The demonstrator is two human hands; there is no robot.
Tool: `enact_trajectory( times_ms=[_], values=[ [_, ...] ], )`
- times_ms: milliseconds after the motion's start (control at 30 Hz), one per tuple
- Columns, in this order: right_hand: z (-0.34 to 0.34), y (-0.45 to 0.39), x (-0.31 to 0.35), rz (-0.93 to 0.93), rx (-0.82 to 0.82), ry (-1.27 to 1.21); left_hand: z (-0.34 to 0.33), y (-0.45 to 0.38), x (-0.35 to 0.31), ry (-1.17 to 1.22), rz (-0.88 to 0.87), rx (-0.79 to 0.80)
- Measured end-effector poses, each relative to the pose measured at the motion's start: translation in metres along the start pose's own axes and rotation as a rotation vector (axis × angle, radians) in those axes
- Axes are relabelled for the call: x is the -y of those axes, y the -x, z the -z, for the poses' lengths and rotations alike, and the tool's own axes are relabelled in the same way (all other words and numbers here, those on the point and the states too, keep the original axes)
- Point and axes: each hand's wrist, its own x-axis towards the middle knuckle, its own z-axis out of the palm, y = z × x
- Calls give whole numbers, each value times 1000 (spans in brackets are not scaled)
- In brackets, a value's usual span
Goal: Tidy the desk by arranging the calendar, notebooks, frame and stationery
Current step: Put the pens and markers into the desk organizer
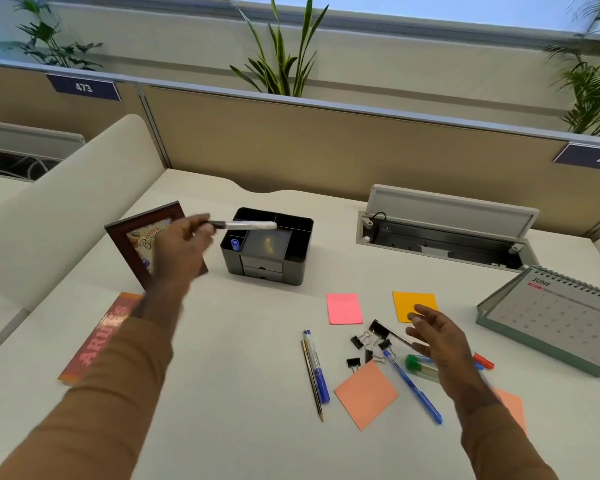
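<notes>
Stationery is going into the black desk organizer [267, 245], far centre of the desk [222, 393]. The left hand [181, 247] pinches a white marker [246, 225] by its dark end, barrel lying level over the organizer's compartments; a blue-capped item [235, 244] already stands in the near-left slot. The right hand [437, 336] hovers with fingers spread and relaxed, holding nothing, over the near-right scatter: binder clips [368, 344], a blue pen [411, 388], a green-capped tube [421, 367], sticky notes [343, 308].

The picture frame [142, 244] stands far left behind the left hand, a notebook [97, 341] lies near left, and the June calendar [561, 317] sits right.

Next, I judge: tip the marker upright, drop it into a slot, then pick from the scatter.
</notes>
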Motion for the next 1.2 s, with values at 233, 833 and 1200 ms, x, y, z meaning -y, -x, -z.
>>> enact_trajectory(
  times_ms=[233,833,1200],
  values=[
    [-17,8,-13,41,2,203,21,-25,0,-572,-280,-115],
    [-119,61,-76,349,369,1145,-19,-53,41,-1039,-299,241],
    [-113,47,-73,70,270,801,-30,-51,42,-1069,-235,360]
  ],
)
